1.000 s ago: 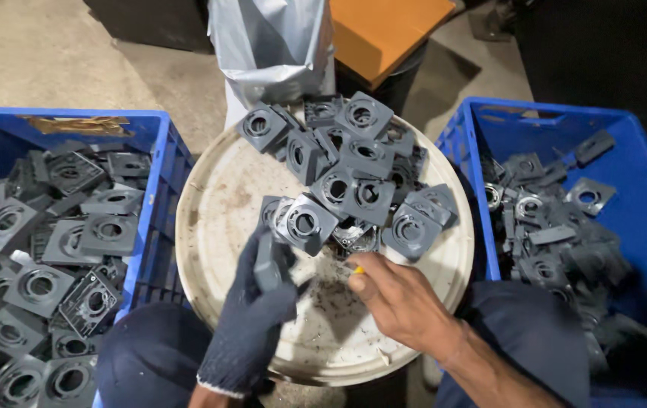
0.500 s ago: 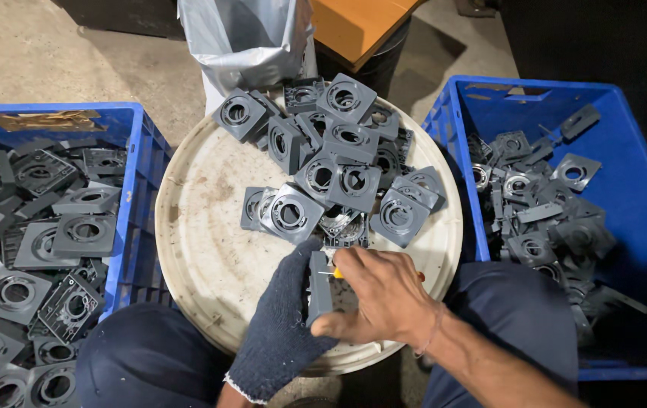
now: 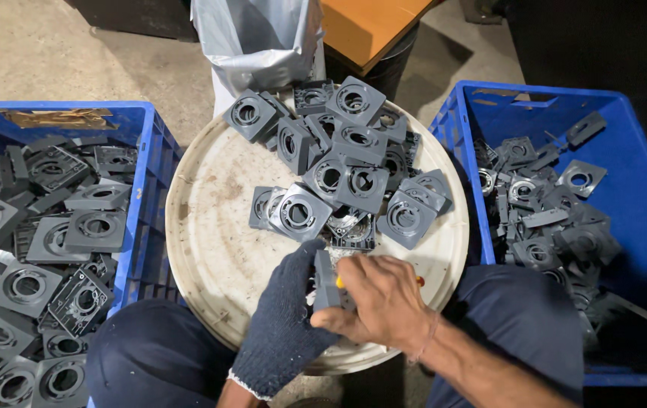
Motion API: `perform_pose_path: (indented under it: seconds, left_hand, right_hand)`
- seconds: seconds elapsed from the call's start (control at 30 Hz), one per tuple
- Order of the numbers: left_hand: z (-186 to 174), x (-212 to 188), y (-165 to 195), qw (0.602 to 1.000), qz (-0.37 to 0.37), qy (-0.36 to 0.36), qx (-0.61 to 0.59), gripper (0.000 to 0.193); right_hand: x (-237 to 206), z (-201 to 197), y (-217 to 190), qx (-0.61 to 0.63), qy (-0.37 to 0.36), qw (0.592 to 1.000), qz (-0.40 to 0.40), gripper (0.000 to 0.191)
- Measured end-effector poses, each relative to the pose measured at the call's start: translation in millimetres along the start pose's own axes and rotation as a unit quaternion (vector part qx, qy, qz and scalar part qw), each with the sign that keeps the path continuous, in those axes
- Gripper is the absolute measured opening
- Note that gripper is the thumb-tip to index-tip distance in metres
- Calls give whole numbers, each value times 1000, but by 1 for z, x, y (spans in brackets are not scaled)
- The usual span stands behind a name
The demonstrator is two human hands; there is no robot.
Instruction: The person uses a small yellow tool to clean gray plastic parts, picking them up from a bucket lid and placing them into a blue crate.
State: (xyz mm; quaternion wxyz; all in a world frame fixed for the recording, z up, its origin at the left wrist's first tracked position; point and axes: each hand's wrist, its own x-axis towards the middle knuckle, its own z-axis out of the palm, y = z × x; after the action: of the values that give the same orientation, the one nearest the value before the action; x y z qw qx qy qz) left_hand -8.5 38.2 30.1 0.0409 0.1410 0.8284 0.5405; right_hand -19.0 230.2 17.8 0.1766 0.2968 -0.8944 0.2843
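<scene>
Grey plastic is what both hands meet on. Nearest the camera, the left hand wears a dark blue knitted glove and the right hand is bare. Between them stands one grey plastic part, held up on its edge so only its thin side shows. It sits just over the near rim of the round white lid. The gloved fingers are curled around the left side of the part and pressed against it. The bare fingers are bent and close together, gripping the right side. A small yellow and orange thing peeks out from under the bare fingers; what it is cannot be told.

The person's knees, in dark blue trousers, sit on both sides of the lid.

A little farther on, loose on the lid, lie flat square grey parts with round holes, one of them just beyond the gloved fingers. Behind these a heap of the same parts covers the far half of the lid.

To the left is a blue crate full of grey parts. To the right is another blue crate with fewer parts in it.

Farthest away stand a shiny grey plastic bag and an orange board on the dusty floor.
</scene>
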Motion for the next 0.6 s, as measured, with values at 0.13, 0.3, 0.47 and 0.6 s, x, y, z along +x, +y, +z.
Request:
perform_pose_path:
  seconds: [0.13,0.3,0.47,0.6]
  left_hand:
    - [1,0,1,999,1,-14,-34,92]
    - [2,-1,1,996,-15,-20,-82,92]
    - [-5,4,6,1000,-4,-8,-6,93]
    - [-12,7,12,999,32,6,1,97]
  right_hand:
    - [6,-8,-2,1,18,1000,-11,77]
    - [-2,0,-1,-7,-20,1000,18,71]
    - [-18,15,5,10,-16,1000,6,62]
    - [-22,9,8,140,-46,989,29,61]
